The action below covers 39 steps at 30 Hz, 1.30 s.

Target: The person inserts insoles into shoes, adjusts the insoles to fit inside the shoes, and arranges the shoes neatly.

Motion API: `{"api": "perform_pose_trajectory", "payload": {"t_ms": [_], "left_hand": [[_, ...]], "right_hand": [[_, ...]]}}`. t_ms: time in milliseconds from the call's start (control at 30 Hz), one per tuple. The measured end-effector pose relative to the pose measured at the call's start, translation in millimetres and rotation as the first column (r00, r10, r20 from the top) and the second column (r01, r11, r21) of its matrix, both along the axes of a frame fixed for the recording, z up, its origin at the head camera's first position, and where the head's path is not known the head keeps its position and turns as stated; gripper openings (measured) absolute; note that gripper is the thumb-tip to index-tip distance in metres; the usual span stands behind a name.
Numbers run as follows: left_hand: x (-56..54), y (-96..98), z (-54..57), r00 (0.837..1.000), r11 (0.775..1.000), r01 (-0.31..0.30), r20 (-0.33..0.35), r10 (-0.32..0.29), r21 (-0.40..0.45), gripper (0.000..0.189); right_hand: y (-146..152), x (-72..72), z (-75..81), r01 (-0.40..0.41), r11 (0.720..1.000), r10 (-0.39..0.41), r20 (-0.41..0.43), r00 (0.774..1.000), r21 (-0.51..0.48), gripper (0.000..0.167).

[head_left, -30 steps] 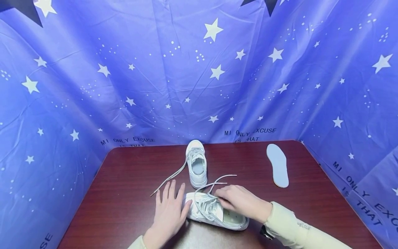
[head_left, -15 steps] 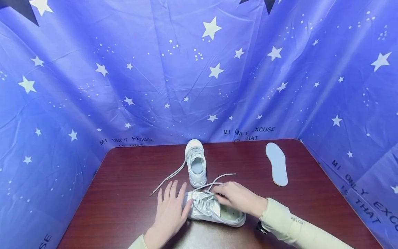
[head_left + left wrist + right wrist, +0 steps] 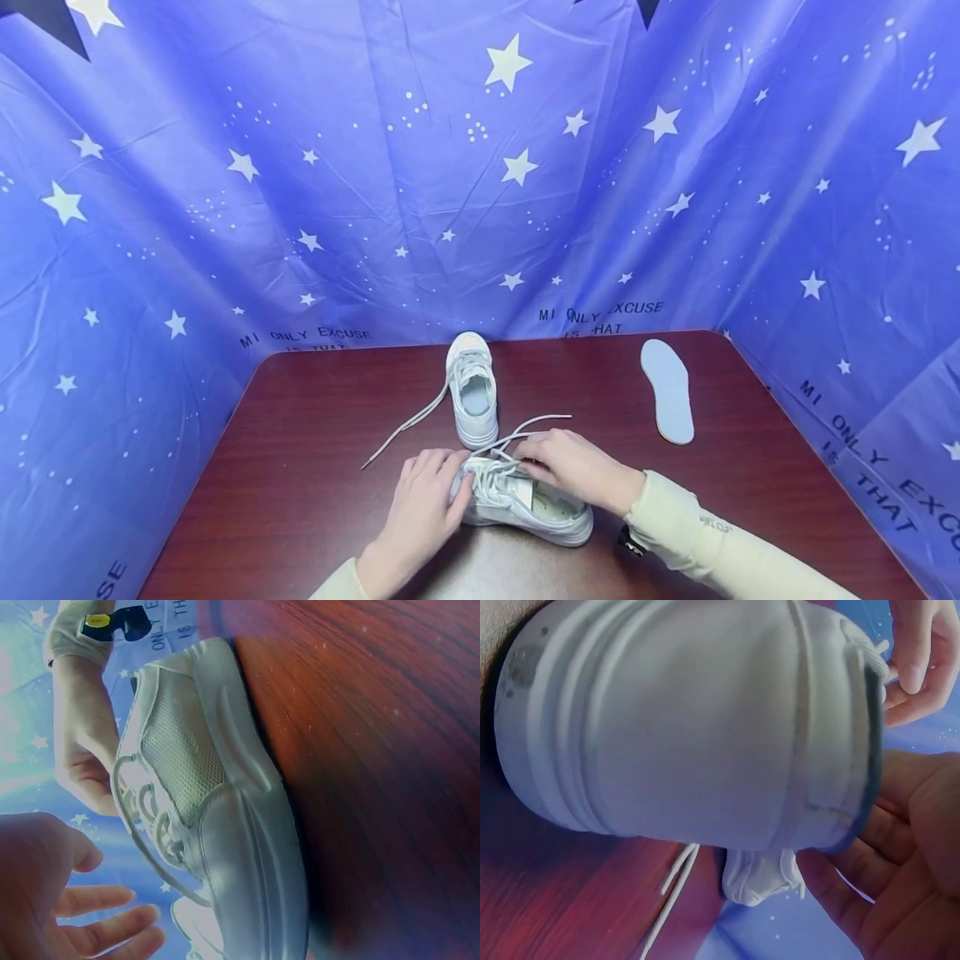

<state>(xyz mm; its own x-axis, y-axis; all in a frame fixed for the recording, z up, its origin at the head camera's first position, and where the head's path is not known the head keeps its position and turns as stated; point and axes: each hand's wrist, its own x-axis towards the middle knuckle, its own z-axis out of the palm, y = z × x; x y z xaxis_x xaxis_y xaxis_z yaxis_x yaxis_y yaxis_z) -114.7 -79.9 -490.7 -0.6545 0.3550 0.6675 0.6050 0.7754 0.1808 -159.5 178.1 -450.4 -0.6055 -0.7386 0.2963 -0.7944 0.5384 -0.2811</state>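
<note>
A white sneaker (image 3: 525, 517) lies sideways across the near part of the table, toe to the left. In the head view my left hand (image 3: 427, 500) is at its toe. The left wrist view shows this hand's fingers (image 3: 101, 926) loosely bent and apart, holding nothing. My right hand (image 3: 573, 467) reaches over the far side of the shoe opening. Its thumb and fingertips pinch at the shoelace (image 3: 491, 483) near the upper eyelets; the exact grip is hidden behind the hand. Two loose lace ends stick out beyond the far side of the shoe.
A second white sneaker (image 3: 472, 392) stands behind the first, toe to the back, its lace (image 3: 401, 429) trailing left. A pale insole (image 3: 667, 392) lies at the back right of the dark red table (image 3: 315, 408). Blue star-patterned cloth (image 3: 420, 167) hangs around the table.
My left hand has moved slightly right and over the sneaker's toe, its spread fingers now drawn together. The right hand stays at the laces, with only a small shift.
</note>
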Motion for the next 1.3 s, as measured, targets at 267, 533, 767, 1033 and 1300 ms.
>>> {"api": "perform_pose_trajectory", "payload": {"t_ms": [267,533,767,1033,1300], "left_hand": [[1.5,6.9,-1.7,0.999,1.000,0.025,0.044,-0.026,0.007,0.020],[2.2,8.2,-1.0,0.997,0.998,0.050,0.066,-0.049,-0.026,0.015],[-1.1,17.7,11.0,0.992,0.993,0.116,0.050,-0.116,-0.002,0.015],[-7.0,35.8,25.4,0.967,0.966,0.254,0.038,-0.253,-0.037,0.010],[-10.0,59.6,36.2,0.980,0.929,0.192,0.016,-0.197,-0.318,0.024]], "right_hand": [[19.7,5.1,7.3,0.082,0.996,-0.082,0.016,0.997,-0.026,0.005],[41.2,16.4,9.0,0.126,0.992,-0.126,0.047,0.991,0.012,0.010],[49.1,21.9,7.7,0.156,0.986,-0.159,0.063,0.985,0.053,0.016],[47.2,21.9,6.7,0.157,0.986,-0.160,0.066,0.985,0.050,0.017],[42.1,20.6,3.7,0.148,0.987,-0.151,0.050,0.987,0.055,0.017]]}}
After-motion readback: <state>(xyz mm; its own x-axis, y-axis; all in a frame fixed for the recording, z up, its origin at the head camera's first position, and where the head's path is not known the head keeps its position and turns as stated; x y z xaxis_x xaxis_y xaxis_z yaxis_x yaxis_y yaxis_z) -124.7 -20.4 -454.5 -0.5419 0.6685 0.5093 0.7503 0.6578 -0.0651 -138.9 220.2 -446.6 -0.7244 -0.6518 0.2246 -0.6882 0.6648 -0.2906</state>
